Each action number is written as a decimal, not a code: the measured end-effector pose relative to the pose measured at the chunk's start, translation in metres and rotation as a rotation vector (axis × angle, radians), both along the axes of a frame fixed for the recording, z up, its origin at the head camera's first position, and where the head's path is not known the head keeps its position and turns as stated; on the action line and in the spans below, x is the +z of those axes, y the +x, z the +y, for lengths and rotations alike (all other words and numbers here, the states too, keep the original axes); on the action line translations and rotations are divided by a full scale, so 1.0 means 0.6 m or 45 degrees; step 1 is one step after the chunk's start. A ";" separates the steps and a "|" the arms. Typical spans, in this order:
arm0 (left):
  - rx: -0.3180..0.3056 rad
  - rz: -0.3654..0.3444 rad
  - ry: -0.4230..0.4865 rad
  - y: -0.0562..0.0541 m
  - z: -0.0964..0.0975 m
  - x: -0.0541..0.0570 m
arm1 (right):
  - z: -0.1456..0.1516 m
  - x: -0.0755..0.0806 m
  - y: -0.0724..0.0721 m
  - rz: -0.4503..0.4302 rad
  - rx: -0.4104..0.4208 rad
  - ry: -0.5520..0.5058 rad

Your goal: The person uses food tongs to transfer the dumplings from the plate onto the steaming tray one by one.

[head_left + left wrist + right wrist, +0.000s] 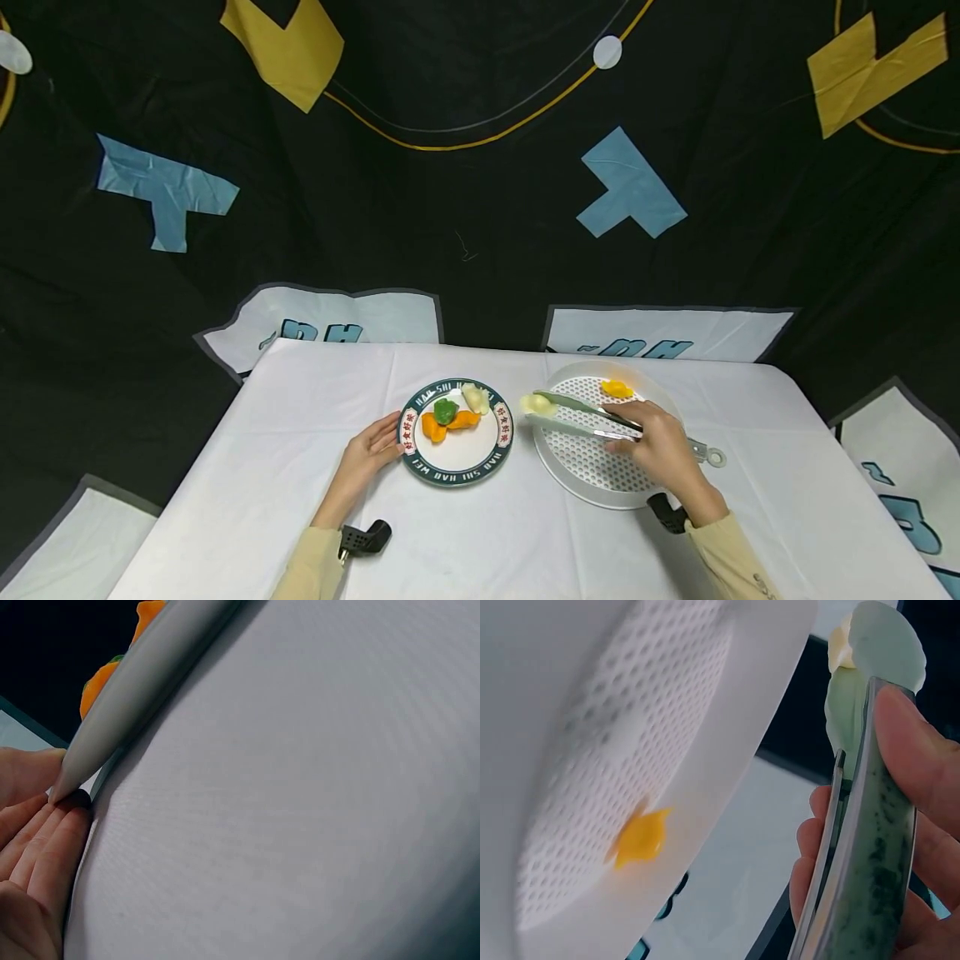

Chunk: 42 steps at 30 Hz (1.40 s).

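My left hand (372,446) pinches the left rim of a round plate (457,475) with a green lettered border, thumb above and fingers below. On the plate lie orange pieces (462,420), a green piece (446,411) and a pale yellow piece (475,398). My right hand (655,442) holds green-tipped metal tongs (866,855), thumb on one arm and fingers round the other. Between the tong tips sits a pale yellow piece (537,405), just right of the plate. Under the tongs stands a white perforated tray (592,492) with a bright yellow piece (642,838) inside.
A white cloth (517,542) covers the table. Behind the table hangs a black curtain (480,250) with blue and yellow shapes. Each wrist carries a small black camera (365,538).
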<state>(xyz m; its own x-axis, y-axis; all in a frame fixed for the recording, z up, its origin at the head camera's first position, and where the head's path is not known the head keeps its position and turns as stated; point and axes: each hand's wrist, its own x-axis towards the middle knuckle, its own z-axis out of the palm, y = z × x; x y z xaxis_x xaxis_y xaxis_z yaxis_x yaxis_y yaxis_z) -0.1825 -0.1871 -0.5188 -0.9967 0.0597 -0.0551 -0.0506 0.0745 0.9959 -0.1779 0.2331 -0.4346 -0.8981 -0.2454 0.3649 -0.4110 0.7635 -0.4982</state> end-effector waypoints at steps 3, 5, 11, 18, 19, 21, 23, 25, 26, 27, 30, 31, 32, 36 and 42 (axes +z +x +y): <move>-0.002 -0.003 -0.001 0.000 0.000 0.000 | 0.017 0.000 0.002 -0.006 -0.026 0.004; -0.001 -0.005 -0.003 0.000 0.000 0.000 | 0.028 0.000 0.004 -0.009 -0.045 0.012; -0.006 -0.004 0.002 0.002 0.000 0.003 | 0.057 -0.003 0.011 -0.034 -0.093 0.030; -0.005 -0.015 0.004 0.001 0.001 0.001 | 0.091 -0.008 0.017 -0.023 -0.142 0.042; 0.000 -0.016 0.002 0.000 0.001 0.000 | 0.096 -0.009 0.018 -0.013 -0.147 0.045; 0.001 -0.014 0.003 0.000 0.000 -0.001 | 0.106 -0.011 0.018 0.002 -0.162 0.050; -0.003 -0.010 0.007 -0.001 -0.001 -0.002 | 0.116 -0.013 0.019 0.010 -0.180 0.062; -0.007 -0.006 0.009 -0.001 -0.001 -0.002 | 0.126 -0.015 0.020 0.023 -0.197 0.074; -0.010 -0.003 0.011 -0.001 -0.001 -0.001 | 0.130 -0.015 0.021 0.024 -0.203 0.080; -0.012 -0.002 0.010 0.000 -0.001 -0.001 | 0.133 -0.016 0.022 0.030 -0.210 0.085; -0.009 -0.005 0.020 0.001 -0.001 0.002 | 0.143 -0.016 0.026 0.037 -0.224 0.095; -0.009 -0.004 0.024 0.002 -0.001 0.002 | 0.146 -0.016 0.028 0.039 -0.230 0.097; -0.009 -0.005 0.028 0.002 -0.001 0.003 | 0.148 -0.016 0.029 0.042 -0.238 0.098; -0.007 -0.005 0.029 0.003 0.000 0.004 | 0.157 -0.017 0.033 0.046 -0.269 0.115; -0.008 -0.004 0.027 0.002 0.000 0.002 | 0.166 -0.022 0.036 0.061 -0.297 0.141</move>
